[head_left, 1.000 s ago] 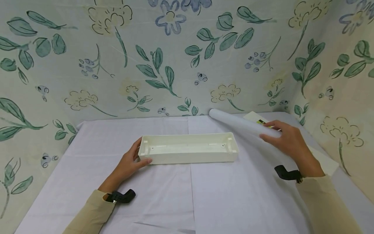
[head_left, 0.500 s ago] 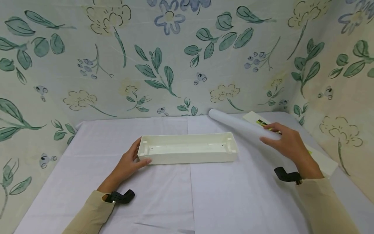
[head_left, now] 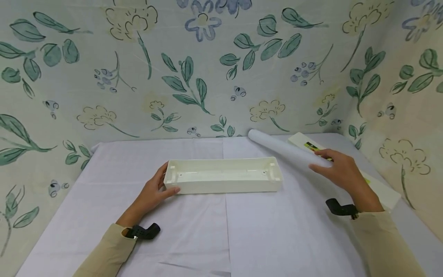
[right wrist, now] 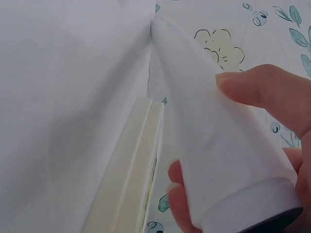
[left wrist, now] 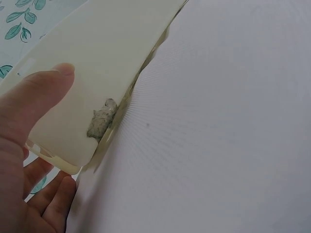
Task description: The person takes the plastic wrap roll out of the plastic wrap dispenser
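Observation:
My left hand (head_left: 152, 194) grips the left end of a long, shallow cream plastic box (head_left: 226, 187), thumb on its front wall and fingers around the end. The box lies level on the table with its hollow side up. In the left wrist view, a grey, ragged patch (left wrist: 102, 120) marks the wall below the thumb. My right hand (head_left: 340, 171) holds a long white roll (head_left: 283, 145) from above, thumb on one side and fingers on the other. The roll slants away toward the back wall, and the right wrist view shows a dark opening (right wrist: 277, 221) at its near end.
Behind and beneath the roll, a long cream lid-like piece (head_left: 384, 192) with a yellow and black label (head_left: 311, 146) lies along the right side. A white cloth (head_left: 194, 234) covers the table. Floral fabric (head_left: 204, 69) closes off the back and both sides.
Both hands, the box and the roll stay practically in place. My right index finger has shifted very slightly along the roll.

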{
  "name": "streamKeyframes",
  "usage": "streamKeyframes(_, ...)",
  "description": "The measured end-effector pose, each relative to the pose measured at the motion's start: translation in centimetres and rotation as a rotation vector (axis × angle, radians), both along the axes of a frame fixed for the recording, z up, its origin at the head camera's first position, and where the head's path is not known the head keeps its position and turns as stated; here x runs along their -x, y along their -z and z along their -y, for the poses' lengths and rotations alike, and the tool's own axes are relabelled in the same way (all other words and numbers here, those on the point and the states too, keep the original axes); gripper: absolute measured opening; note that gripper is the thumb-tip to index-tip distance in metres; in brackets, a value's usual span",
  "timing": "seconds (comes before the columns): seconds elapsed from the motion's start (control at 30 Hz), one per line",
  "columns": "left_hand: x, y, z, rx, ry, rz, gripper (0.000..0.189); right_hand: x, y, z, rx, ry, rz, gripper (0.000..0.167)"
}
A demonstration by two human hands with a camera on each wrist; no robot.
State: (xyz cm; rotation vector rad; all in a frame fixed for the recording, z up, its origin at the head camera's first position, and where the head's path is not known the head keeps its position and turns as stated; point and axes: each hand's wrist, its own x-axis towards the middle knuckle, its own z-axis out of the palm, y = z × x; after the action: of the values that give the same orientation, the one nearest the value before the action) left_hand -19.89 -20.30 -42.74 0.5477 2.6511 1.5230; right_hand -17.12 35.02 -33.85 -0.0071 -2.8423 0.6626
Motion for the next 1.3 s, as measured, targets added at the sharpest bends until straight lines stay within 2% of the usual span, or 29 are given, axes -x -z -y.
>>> streamKeyframes(0.17, -0.1, 0.1, 0.0, -0.002, -0.001, 0.007, 0.097, 0.1, 0.0, 0.0, -0.005, 0.026, 0.102, 0.078)
streamKeyframes(0.33, 0.0, 0.1, 0.1, 0.014, -0.009, -0.001, 0.095, 0.1, 0.1, -0.1, 0.006, 0.040, 0.179, 0.080)
streamKeyframes(0.53, 0.0, 0.3, 0.2, 0.025, -0.012, 0.008, 0.095, 0.2, 0.4, -0.2, 0.003, 0.024, 0.182, 0.074)
streamKeyframes(0.83, -0.1, 0.0, 0.0, 0.021, -0.015, 0.002, 0.096, 0.4, 1.0, -0.6, -0.006, -0.010, 0.147, 0.071)
streamKeyframes(1.07, 0.0, -0.2, 0.0, 0.019, -0.001, 0.000, 0.097, 0.4, 1.3, -0.6, 0.011, -0.001, 0.153, 0.068)
streamKeyframes(1.3, 0.0, -0.2, 0.0, 0.025, -0.014, 0.002, 0.097, 0.5, 1.9, -0.9, 0.000, -0.007, 0.154, 0.066)
